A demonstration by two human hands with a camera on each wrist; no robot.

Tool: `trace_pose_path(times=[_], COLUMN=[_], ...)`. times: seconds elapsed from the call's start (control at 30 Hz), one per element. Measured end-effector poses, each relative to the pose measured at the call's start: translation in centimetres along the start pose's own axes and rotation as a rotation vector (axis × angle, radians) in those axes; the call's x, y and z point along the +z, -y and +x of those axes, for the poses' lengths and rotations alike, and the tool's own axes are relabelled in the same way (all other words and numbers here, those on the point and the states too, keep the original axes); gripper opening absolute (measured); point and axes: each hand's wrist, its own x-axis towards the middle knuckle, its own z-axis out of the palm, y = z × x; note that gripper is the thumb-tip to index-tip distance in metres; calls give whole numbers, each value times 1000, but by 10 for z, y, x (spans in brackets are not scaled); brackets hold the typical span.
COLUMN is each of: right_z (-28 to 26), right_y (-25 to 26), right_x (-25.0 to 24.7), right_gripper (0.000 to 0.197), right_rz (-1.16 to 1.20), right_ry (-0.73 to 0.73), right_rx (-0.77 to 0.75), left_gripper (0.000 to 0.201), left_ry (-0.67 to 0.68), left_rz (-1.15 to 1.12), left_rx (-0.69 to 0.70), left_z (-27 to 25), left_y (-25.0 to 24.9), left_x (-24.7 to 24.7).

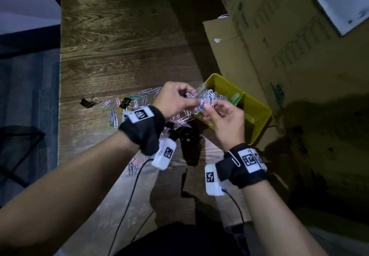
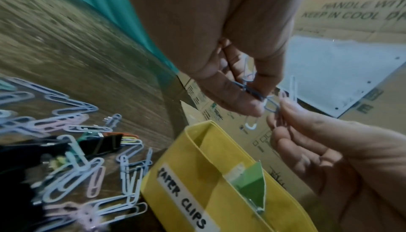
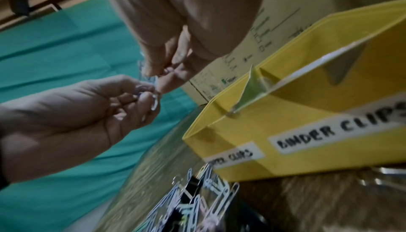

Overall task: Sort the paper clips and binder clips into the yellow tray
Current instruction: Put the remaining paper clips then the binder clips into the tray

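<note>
Both hands meet above the near end of the yellow tray [image 1: 257, 114], each pinching a tangle of linked pale paper clips [image 1: 203, 97]. My left hand [image 1: 192, 96] grips the tangle from the left and my right hand [image 1: 207, 106] from below right. The left wrist view shows the left hand [image 2: 257, 95] and right hand [image 2: 279, 114] pulling on the clips [image 2: 271, 104] over the tray [image 2: 197, 128], which is labelled PAPER CLIPS. In the right wrist view, the right hand [image 3: 162, 77] and left hand [image 3: 147, 91] hold clips [image 3: 154, 103].
Loose coloured paper clips [image 1: 123, 108] and black binder clips [image 1: 87, 102] lie scattered on the wooden table [image 1: 119, 46] left of the tray. More binder clips [image 1: 185, 132] lie under my wrists. Cardboard boxes [image 1: 279, 46] stand close behind the tray. A green divider [image 2: 252, 185] splits it.
</note>
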Motion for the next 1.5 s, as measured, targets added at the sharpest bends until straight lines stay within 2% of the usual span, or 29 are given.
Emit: trace_pose_path(times=[0.13,0.23,0.27,0.33,0.4,0.47,0.53,0.6,0.63,0.77,0.83,0.87,0.93,1.0,1.07,1.17,1.3,1.4,1.5], right_z=[35,52,55,61,63,63,61,56,54,43,37,32,20,8,-2,-14,-33,-47,-58], right_y=[-12,-15,-14,-12,-8,-7,-9,-13,-16,-24,-23,-22,-19,-17,-21,-34,-66,-91,-106], right_x=[-16,-22,-23,-25,-25,-24,-23,-23,-23,-23,-17,-11,6,26,46,74,97,97,90], right_gripper=[18,2,8,20,31,37,35,32,30,21,21,22,23,25,27,31,49,61,61], right_rz=[-247,-465,-542,-635,-682,-721,-753,-774,-785,-813,-797,-789,-757,-741,-763,-800,-1024,-1145,-1158], right_ry=[-167,-143,-126,-92,-53,-8,15,30,35,38,38,51,92,198,365,603,839,815,707], right_rx=[44,70,81,94,102,98,69,41,27,-103,-185,-220,-314,-391,-421,-434,-406,-471,-545], left_gripper=[23,11,12,26,34,29,15,16,17,28,30,33,49,61,60,53,55,56,57], left_ry=[-15,27,78,196,231,191,124,29,-34,-353,-462,-458,-329,-209,-155,-189,-262,-319,-383], left_rz=[127,347,449,667,743,689,473,243,200,295,497,647,885,973,1033,1088,915,856,862], left_rx=[-65,-73,-69,-54,-43,-17,11,7,0,-89,-164,-211,-287,-241,-168,-110,-32,28,40], left_z=[35,49,52,55,54,48,36,20,13,-11,-18,-21,-22,-15,-8,-14,-54,-70,-43], left_y=[-4,1,1,1,1,2,3,6,12,58,83,93,117,142,164,174,182,181,166], left_x=[35,49,50,50,46,37,22,-3,-21,-109,-144,-159,-180,-193,-196,-182,-151,-143,-159])
